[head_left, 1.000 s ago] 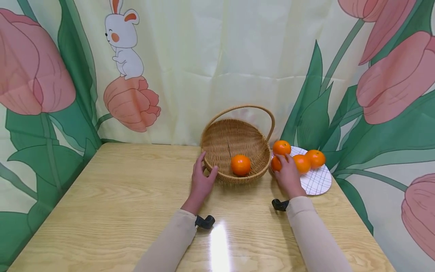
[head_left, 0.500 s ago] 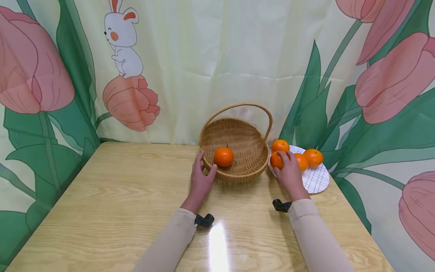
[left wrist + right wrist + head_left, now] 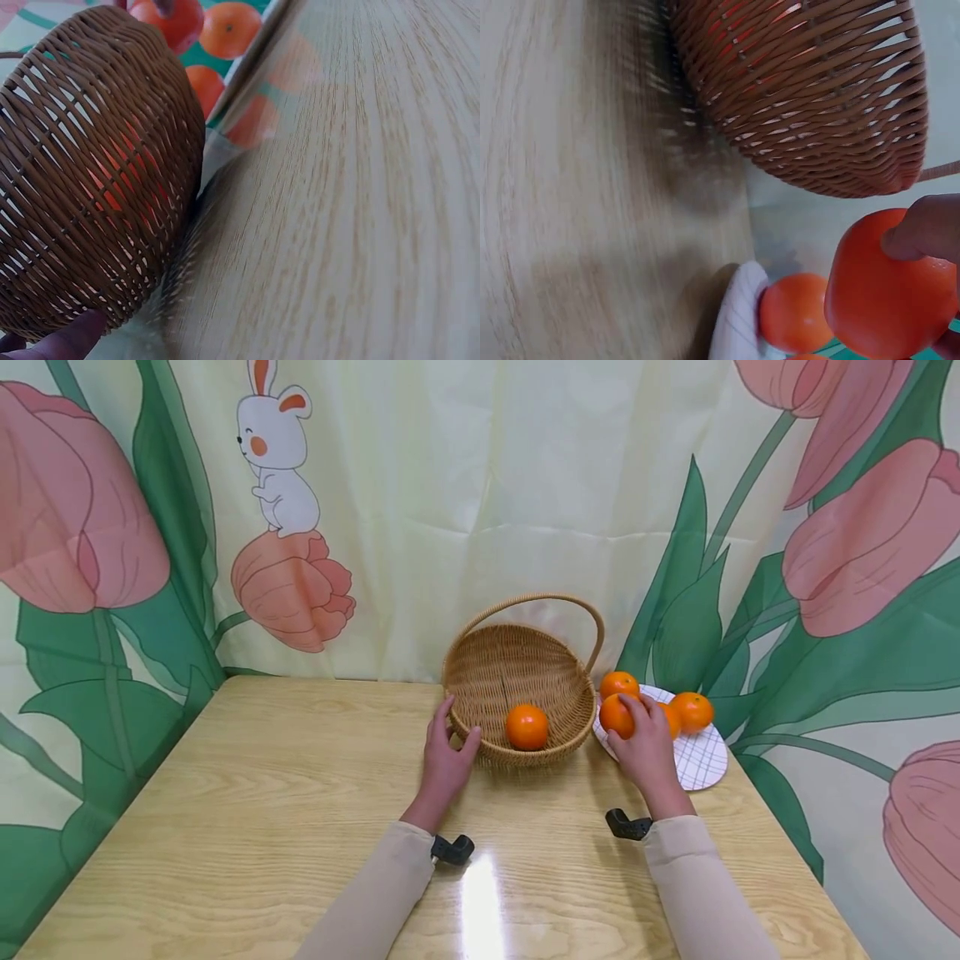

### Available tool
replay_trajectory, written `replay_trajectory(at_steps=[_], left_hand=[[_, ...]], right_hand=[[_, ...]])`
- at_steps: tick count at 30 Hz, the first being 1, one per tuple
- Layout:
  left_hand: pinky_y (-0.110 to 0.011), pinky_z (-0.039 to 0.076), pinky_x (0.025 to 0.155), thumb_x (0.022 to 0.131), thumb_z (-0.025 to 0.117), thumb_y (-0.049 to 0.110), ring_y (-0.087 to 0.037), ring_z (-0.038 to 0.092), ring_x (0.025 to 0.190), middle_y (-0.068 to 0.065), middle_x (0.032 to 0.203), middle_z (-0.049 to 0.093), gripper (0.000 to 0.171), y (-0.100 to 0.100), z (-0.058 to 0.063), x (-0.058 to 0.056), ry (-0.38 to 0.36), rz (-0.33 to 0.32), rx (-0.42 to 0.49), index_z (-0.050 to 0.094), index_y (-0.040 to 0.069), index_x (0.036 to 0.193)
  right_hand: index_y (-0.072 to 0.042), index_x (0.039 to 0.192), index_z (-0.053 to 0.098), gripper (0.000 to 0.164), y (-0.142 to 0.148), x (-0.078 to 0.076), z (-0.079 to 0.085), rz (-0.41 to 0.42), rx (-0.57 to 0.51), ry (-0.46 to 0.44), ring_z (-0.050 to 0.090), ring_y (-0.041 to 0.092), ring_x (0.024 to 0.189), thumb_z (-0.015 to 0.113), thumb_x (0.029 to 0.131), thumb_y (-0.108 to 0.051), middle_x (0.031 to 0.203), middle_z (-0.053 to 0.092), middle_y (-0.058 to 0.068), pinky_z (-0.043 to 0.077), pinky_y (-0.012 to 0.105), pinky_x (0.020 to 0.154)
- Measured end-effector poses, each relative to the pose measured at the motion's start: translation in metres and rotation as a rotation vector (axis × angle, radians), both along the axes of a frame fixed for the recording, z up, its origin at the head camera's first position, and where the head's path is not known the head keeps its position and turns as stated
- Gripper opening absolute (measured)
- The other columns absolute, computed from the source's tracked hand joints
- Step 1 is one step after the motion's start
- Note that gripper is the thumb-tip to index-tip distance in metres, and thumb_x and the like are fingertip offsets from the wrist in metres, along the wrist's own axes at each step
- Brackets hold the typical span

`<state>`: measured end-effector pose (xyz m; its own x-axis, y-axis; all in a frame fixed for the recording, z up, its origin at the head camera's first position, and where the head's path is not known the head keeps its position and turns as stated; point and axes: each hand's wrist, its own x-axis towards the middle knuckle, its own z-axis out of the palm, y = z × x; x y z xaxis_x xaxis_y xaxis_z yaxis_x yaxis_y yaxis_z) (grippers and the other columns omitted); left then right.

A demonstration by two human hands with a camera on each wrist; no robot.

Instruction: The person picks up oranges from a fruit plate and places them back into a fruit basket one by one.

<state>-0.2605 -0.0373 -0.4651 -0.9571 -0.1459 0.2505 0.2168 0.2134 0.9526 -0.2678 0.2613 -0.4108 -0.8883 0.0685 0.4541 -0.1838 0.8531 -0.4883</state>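
A brown wicker basket (image 3: 510, 660) with an arched handle stands at the table's back edge, and one orange (image 3: 527, 727) lies inside it. My left hand (image 3: 447, 768) holds the basket by its front left rim, thumb in front and fingers at the side. Just right of the basket, my right hand (image 3: 648, 752) grips another orange (image 3: 889, 289) between thumb and fingers. In the right wrist view this orange is raised over the white checked plate (image 3: 701, 764). Several other oranges sit on the plate, one of them partly behind the right hand.
The light wooden table (image 3: 300, 810) reaches up to a curtain (image 3: 555, 485) printed with tulips and a rabbit. The basket handle (image 3: 540, 597) arches up close to the curtain. Another orange (image 3: 692, 712) lies on the plate's right part.
The orange in the basket rolled left, then back right. My right hand has taken hold of an orange on the plate and lifted it slightly. The left hand stays on the basket.
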Motion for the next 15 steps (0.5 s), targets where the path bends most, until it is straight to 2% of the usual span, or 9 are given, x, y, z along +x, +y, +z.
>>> replay_trajectory(at_steps=[10,15], left_hand=[[-0.051,0.045,0.104,0.092,0.063,0.037,-0.041,0.045,0.131,-0.007,0.154,0.03,0.07,0.0,0.0,-0.001,0.004,-0.002,0.002,0.027,0.03,0.152],[-0.052,0.044,0.105,0.092,0.062,0.038,-0.04,0.045,0.131,-0.006,0.154,0.029,0.069,0.0,-0.001,0.0,-0.006,-0.005,0.002,0.026,0.034,0.151]], right_hand=[[-0.006,0.135,0.053,0.057,-0.005,0.008,0.017,-0.001,-0.032,0.093,0.042,0.048,0.126,0.071,0.081,-0.008,0.142,0.04,0.026,0.041,0.065,0.1],[-0.006,0.135,0.054,0.057,-0.008,0.012,0.022,0.004,-0.037,0.125,0.042,0.047,0.127,0.072,0.081,-0.009,0.142,0.041,0.024,0.043,0.064,0.1]])
